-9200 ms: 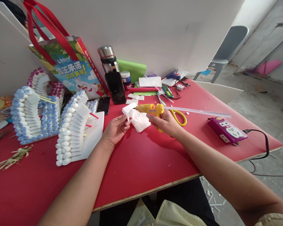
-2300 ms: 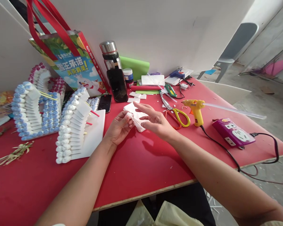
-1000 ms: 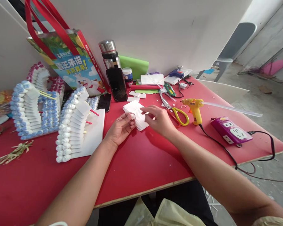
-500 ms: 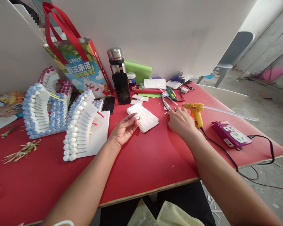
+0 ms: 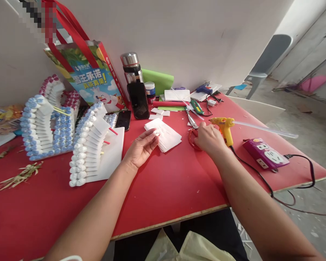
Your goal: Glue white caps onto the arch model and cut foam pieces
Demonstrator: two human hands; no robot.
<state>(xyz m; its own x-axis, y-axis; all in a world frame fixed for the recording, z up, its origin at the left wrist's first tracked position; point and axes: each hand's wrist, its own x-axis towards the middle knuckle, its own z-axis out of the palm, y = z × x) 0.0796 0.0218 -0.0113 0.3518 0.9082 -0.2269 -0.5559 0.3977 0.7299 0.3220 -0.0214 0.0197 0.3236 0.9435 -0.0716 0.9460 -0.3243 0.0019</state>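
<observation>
My left hand (image 5: 141, 148) pinches a small white rolled piece of paper (image 5: 156, 133) between thumb and fingertips. It is held at the left edge of a stack of square white paper sheets (image 5: 167, 136) on the red table. My right hand (image 5: 210, 137) is closed at the red loop handle of a pair of scissors (image 5: 195, 140); the fingertips are partly hidden. The metal end of the scissors points away from me. Just past the right hand stands a yellow hot glue gun (image 5: 226, 127) with a clear glue stick in its back.
Left stand fan-shaped structures of white and blue paper rolls (image 5: 83, 152). Behind are a gift bag (image 5: 93, 76), a flask (image 5: 132, 69), a phone propped upright (image 5: 138, 101) and another lying flat (image 5: 124, 120). A purple power strip (image 5: 266, 154) with cords sits right, near the table edge (image 5: 179, 221).
The right hand has shifted slightly right, so more of the red scissor handle shows. The left hand keeps its pinch on the white roll. The whole view has shifted a little.
</observation>
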